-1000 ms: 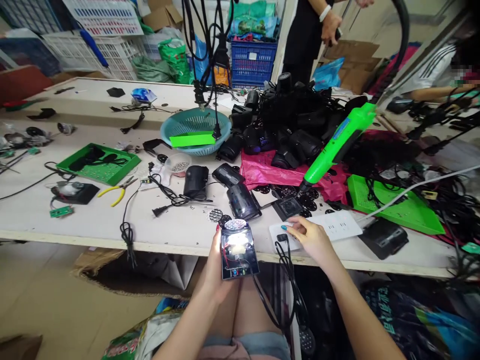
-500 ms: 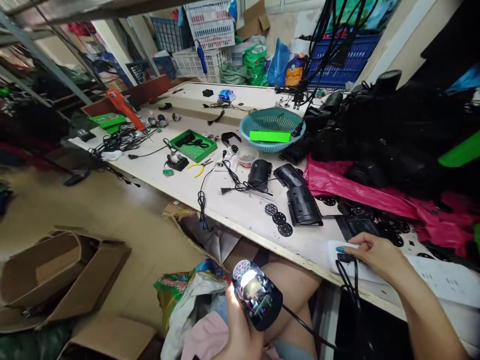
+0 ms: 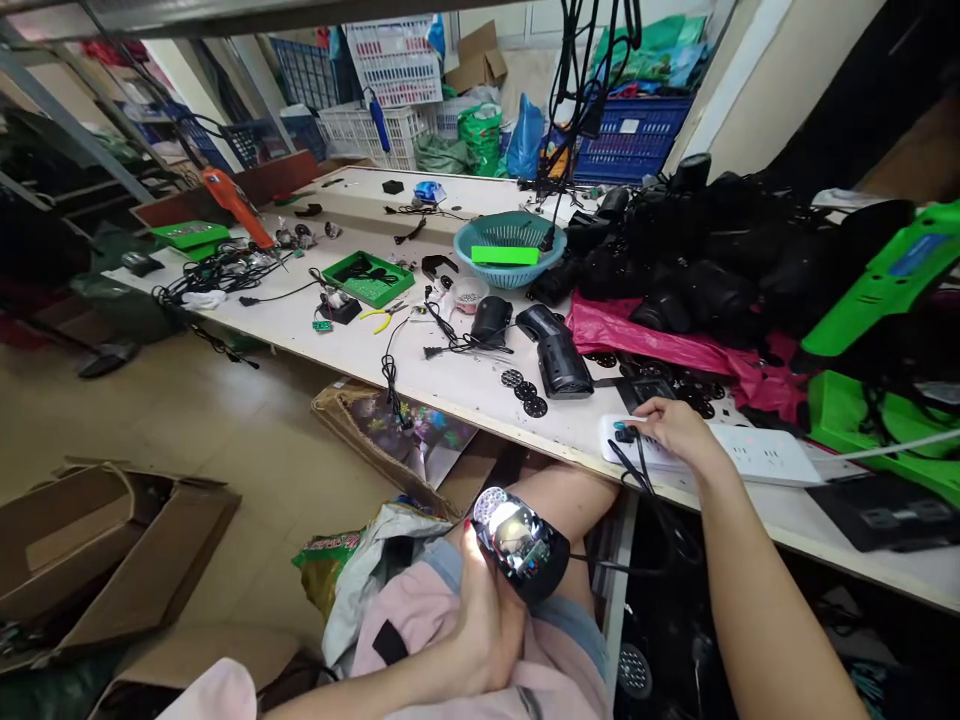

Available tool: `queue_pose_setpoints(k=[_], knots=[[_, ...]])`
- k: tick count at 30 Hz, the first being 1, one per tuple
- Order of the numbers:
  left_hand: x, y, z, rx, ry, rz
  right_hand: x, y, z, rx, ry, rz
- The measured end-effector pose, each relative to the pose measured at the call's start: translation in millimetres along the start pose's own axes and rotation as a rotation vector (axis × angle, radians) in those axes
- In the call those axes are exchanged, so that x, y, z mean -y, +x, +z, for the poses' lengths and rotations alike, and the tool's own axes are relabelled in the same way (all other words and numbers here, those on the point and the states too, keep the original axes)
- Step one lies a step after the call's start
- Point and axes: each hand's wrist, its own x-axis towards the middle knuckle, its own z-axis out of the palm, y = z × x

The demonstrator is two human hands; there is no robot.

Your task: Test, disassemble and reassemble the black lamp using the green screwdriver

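Observation:
My left hand (image 3: 484,625) grips a small black lamp unit (image 3: 521,545) over my lap; its open side glows white and a black cord runs from it up to the table. On the table edge lies a white power strip (image 3: 757,452), and my right hand (image 3: 675,430) rests on its left end with the fingers at the black plug (image 3: 624,433) seated there.
Black lamp housings (image 3: 559,362), round black discs (image 3: 525,392) and a pink bag (image 3: 652,345) lie behind the strip. A green electric screwdriver (image 3: 885,285) hangs at right over a green tray (image 3: 862,415). Further off: teal basket (image 3: 508,245), yellow pliers (image 3: 382,315). Cardboard boxes (image 3: 97,545) sit on the floor at left.
The view swung left and down. My left hand brought the lit lamp unit from the table edge down to my lap. My right hand stayed on the power strip plug.

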Motion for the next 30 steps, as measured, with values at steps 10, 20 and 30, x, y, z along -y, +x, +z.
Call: queue_pose_setpoints(k=[10, 20, 30], knots=[[-1.0, -11.3, 0.0, 0.132, 0.136, 0.12, 9.6, -0.6, -2.8, 0.051, -0.041, 0.071], [-4.4, -13.1, -0.8, 0.151, 0.13, 0.106, 11.6, 0.5, -4.7, 0.085, -0.101, 0.092], [-5.3, -10.5, -1.5, 0.163, 0.111, 0.11, 9.7, 2.7, -4.5, 0.083, -0.114, 0.078]])
